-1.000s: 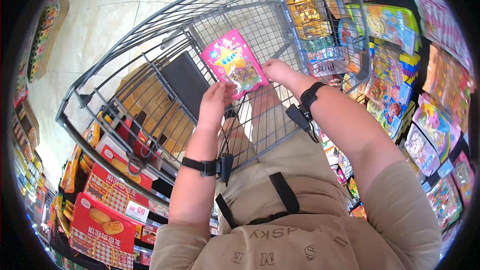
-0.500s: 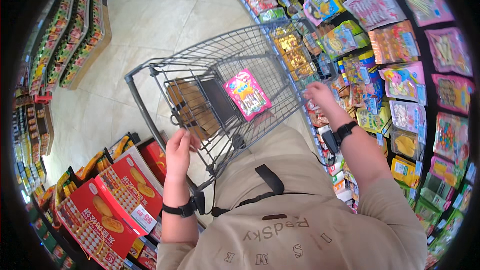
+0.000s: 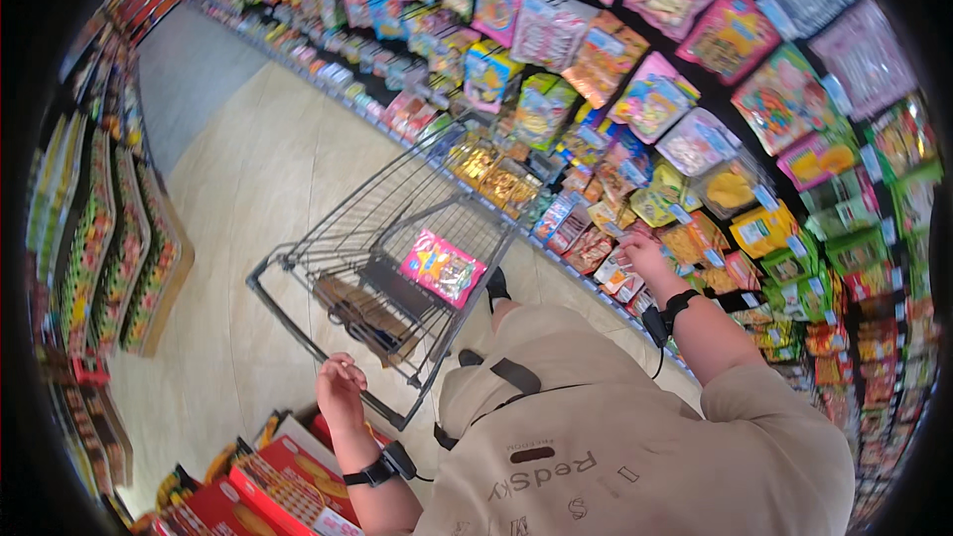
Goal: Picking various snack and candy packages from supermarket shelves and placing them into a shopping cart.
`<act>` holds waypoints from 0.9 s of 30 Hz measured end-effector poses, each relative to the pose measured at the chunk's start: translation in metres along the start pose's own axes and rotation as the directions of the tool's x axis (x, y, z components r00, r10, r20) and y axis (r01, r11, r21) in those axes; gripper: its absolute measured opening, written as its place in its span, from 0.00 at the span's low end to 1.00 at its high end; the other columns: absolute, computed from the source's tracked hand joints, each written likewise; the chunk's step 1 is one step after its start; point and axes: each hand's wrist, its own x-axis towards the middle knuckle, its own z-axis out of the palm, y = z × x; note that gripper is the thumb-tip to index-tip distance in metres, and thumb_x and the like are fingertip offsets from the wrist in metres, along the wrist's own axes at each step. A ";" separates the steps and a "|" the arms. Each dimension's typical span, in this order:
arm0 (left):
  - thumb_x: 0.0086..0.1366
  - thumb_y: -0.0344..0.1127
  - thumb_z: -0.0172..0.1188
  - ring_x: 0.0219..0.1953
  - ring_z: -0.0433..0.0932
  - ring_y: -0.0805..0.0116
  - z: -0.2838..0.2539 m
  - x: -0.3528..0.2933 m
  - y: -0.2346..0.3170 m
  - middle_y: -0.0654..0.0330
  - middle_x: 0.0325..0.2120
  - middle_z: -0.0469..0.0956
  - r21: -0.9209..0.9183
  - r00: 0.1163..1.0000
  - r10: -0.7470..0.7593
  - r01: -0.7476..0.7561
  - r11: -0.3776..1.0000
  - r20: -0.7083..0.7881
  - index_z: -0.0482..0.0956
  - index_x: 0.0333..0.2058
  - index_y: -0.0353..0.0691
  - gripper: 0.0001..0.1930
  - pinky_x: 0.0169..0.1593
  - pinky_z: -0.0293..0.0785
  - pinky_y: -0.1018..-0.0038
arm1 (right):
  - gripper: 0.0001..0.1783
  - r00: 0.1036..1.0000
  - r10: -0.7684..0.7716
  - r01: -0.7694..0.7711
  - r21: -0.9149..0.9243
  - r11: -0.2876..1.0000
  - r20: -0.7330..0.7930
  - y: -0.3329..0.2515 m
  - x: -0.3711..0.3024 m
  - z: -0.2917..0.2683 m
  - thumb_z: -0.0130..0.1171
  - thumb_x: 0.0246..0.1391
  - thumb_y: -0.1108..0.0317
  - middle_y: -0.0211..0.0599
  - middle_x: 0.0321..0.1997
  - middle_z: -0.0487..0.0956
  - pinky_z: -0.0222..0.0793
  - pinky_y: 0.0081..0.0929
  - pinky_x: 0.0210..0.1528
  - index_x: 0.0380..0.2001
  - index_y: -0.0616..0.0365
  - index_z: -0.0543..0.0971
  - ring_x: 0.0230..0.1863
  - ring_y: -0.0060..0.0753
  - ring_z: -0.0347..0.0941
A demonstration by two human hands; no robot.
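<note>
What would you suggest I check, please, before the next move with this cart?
1. Pink bag inside the cart: ok.
2. Left hand near the handle: ok.
3. Left hand gripping it: cannot tell; contact is unclear.
4. Right hand at the handle: not ok; it is out by the shelf packets.
5. Right hand free of those packets: cannot tell.

Left hand point(image 3: 341, 384) and right hand point(image 3: 647, 260) have left the pink packet point(image 3: 444, 267) — now near cart handle point(image 3: 288, 322) and shelf goods point(image 3: 683, 242) respectively.
</note>
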 end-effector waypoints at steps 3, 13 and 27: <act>0.65 0.44 0.49 0.24 0.75 0.63 0.019 0.005 0.005 0.54 0.37 0.70 0.020 0.996 -0.036 0.035 0.999 0.086 0.69 0.22 0.38 0.17 0.25 0.70 0.73 | 0.11 0.996 0.060 -0.055 0.086 0.995 -0.062 0.012 -0.020 -0.025 0.46 0.59 0.72 0.37 0.35 0.81 0.76 0.30 0.32 0.41 0.60 0.76 0.34 0.29 0.80; 0.62 0.39 0.48 0.26 0.74 0.64 0.085 0.032 -0.011 0.56 0.33 0.70 0.110 0.962 -0.149 0.126 0.986 0.228 0.68 0.21 0.38 0.13 0.28 0.72 0.71 | 0.12 0.988 0.110 -0.088 0.184 0.979 -0.112 0.043 -0.077 -0.075 0.45 0.60 0.72 0.36 0.37 0.81 0.75 0.27 0.34 0.44 0.62 0.75 0.38 0.29 0.82; 0.61 0.42 0.48 0.29 0.68 0.68 0.300 0.090 -0.097 0.59 0.29 0.68 0.322 0.792 -0.317 0.161 0.933 0.522 0.65 0.23 0.42 0.12 0.37 0.65 0.71 | 0.11 0.972 0.111 0.020 0.541 0.841 -0.208 0.099 -0.125 -0.167 0.48 0.62 0.70 0.37 0.39 0.82 0.75 0.26 0.37 0.44 0.60 0.76 0.37 0.28 0.80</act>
